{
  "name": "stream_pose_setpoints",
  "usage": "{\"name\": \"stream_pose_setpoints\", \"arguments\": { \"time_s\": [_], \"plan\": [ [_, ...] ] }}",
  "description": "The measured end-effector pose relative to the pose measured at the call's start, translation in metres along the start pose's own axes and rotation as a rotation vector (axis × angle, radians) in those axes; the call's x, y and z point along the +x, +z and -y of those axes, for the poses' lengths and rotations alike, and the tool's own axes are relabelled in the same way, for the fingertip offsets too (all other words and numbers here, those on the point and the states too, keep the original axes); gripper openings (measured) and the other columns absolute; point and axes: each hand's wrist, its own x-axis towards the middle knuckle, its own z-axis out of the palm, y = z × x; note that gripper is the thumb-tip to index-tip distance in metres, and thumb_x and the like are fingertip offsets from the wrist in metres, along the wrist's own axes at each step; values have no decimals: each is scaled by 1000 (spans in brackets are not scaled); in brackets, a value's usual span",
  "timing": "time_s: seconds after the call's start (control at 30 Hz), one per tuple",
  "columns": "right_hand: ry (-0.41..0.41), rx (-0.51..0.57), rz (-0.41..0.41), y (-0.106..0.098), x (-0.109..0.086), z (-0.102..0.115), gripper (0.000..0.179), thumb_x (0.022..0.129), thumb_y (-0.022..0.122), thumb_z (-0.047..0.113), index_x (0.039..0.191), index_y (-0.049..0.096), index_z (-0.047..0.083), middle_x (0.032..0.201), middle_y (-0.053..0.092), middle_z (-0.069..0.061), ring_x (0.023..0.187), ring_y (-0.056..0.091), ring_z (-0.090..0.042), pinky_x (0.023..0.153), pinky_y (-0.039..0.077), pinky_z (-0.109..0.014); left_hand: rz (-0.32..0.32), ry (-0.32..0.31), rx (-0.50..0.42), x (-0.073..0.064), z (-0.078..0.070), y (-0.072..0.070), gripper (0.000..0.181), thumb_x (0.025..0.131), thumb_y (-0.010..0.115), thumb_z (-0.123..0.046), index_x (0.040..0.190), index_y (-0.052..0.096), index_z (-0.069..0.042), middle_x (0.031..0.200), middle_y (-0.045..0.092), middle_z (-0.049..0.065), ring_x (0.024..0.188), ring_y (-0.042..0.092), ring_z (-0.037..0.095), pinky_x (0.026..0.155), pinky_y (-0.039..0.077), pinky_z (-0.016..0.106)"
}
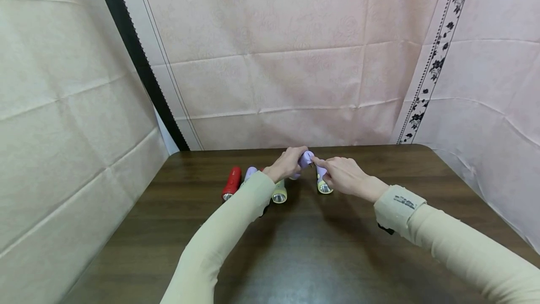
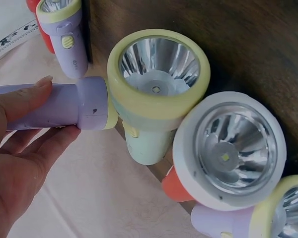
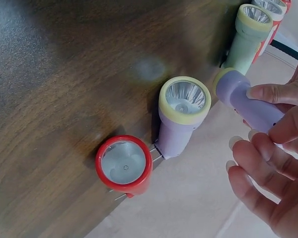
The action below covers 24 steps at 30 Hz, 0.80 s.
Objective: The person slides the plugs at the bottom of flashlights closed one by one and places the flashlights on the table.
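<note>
My left hand grips a purple flashlight with a yellow rim, thumb on one side and fingers on the other. Metal shows at its tail in the left wrist view. With its index fingertip, my right hand touches the tail end of this flashlight; its other fingers are loosely bent and hold nothing. Just beneath the right hand, another purple flashlight stands on the table, metal prongs showing at its base. Beside it is a red flashlight, also with prongs out, hidden in the head view.
Left of the held flashlight stand a green flashlight, a white-rimmed one and another purple one. A red flashlight lies furthest left on the brown table. Cloth hangs behind the table's far edge.
</note>
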Motion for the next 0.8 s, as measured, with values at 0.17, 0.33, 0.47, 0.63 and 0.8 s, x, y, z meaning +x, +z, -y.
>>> {"name": "stream_pose_setpoints", "arguments": {
  "time_s": [0.17, 0.33, 0.47, 0.63, 0.8],
  "plan": [
    [7, -4, 13, 0, 1, -1, 63, 78, 58, 5, 139, 52, 16, 58, 36, 6, 52, 28, -10, 43, 22, -24, 1, 10, -11, 1, -1, 1, 33, 75, 69, 7, 102, 58, -10, 94, 66, 6, 83, 59, 18, 72, 49, 32],
    [14, -7, 20, 0, 2, -1, 63, 78, 59, 6, 140, 52, 16, 58, 37, 5, 53, 29, -10, 43, 22, -24, 12, -1, -14, 3, -2, 4, 37, 74, 74, 4, 104, 58, -10, 99, 67, 7, 88, 62, 20, 78, 52, 34],
    [18, -11, 14, 0, 2, -2, 63, 77, 59, 5, 139, 53, 17, 59, 40, 5, 53, 32, -10, 43, 24, -24, 31, -9, -27, 3, -4, 5, 40, 75, 77, 2, 108, 58, -10, 103, 67, 8, 93, 63, 21, 83, 52, 36],
    [25, 7, 8, 0, 2, -2, 64, 77, 58, 4, 139, 52, 16, 59, 39, 5, 53, 31, -10, 43, 23, -24, 47, -17, -44, 2, -6, 5, 42, 75, 79, -1, 110, 58, -12, 108, 67, 7, 98, 64, 21, 88, 52, 37],
    [42, 45, 19, 1, 1, -2, 68, 79, 58, 5, 145, 43, 12, 58, 38, 5, 51, 31, -9, 44, 23, -24, 53, -19, -27, 2, -7, -2, 49, 75, 80, -6, 117, 53, -11, 109, 67, 10, 96, 66, 23, 83, 53, 36]
  ]
}}
